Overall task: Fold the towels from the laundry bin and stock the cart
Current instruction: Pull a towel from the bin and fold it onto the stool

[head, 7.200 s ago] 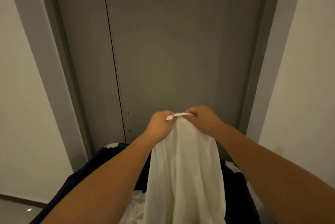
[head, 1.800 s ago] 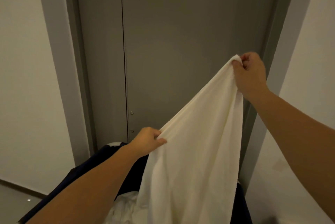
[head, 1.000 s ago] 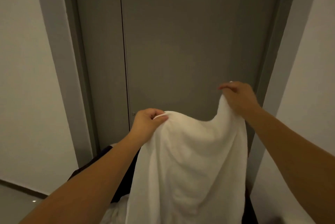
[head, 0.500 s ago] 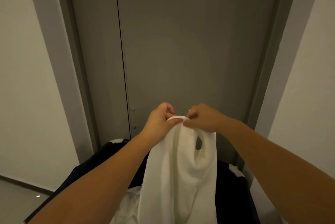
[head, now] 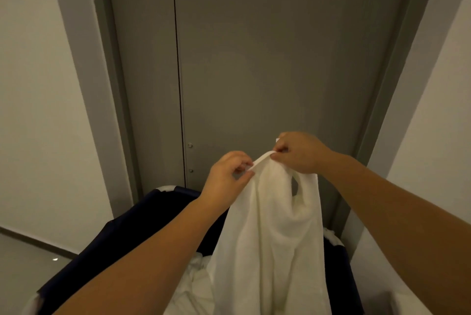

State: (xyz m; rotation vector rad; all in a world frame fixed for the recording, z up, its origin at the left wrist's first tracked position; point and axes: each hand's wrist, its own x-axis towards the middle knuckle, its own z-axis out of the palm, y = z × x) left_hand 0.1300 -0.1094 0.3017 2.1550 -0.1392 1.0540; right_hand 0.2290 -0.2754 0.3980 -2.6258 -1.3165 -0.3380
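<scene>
Above the dark laundry bin (head: 122, 240), the left hand (head: 226, 177) and right hand (head: 298, 152), close together, pinch the white towel (head: 270, 243) by its top hem. It looks soft, light and floppy, so gripping the corners seems best.

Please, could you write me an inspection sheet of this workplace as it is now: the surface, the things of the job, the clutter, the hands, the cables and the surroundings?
Surface: nothing seen; no table or shelf is in view.
Job's things: the white towel hangs above the dark laundry bin; more white linen lies inside the bin; the cart is not in view.
Clutter: nothing seen.
Hands: the left hand and the right hand each pinch the towel's top edge, close together, the right a little higher.
Cables: nothing seen.
Surroundings: a grey door straight ahead, pale walls on both sides, a strip of floor at the lower left.
</scene>
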